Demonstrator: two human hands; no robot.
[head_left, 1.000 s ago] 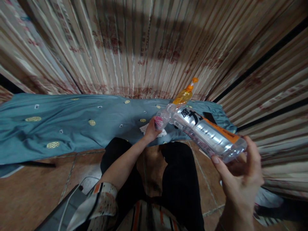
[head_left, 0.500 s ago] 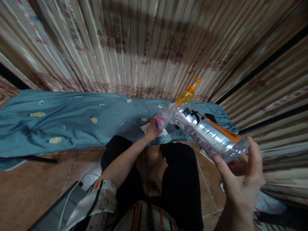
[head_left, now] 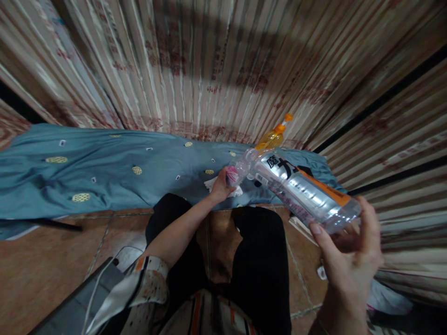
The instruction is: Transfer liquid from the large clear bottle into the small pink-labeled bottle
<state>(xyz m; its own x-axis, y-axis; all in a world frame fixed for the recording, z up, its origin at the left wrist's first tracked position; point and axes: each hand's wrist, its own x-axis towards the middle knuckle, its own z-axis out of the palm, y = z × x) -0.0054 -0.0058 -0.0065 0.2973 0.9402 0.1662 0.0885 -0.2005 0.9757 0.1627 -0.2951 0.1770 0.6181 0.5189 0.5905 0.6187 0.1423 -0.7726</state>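
My right hand [head_left: 352, 251] grips the base end of a large clear plastic bottle [head_left: 307, 190] with a silver and orange label. The bottle is tilted, its neck end pointing left and away from me. My left hand [head_left: 221, 186] is closed around a small clear bottle [head_left: 240, 165] with a pink patch at its near end. The small bottle's far end overlaps the neck of the large one; whether they touch, I cannot tell. Just behind them stands an orange pump bottle [head_left: 271, 138], partly covered by the large bottle.
A blue-green patterned cloth [head_left: 167, 163] covers the long low surface before my knees. A white tissue [head_left: 236, 191] lies under my left hand. Striped curtains [head_left: 209, 60] hang behind and at the right. A grey box-like object [head_left: 84, 298] with a cable stands at lower left.
Both hands keep their grip, and the two bottles stay almost in the same place. The view has shifted slightly.
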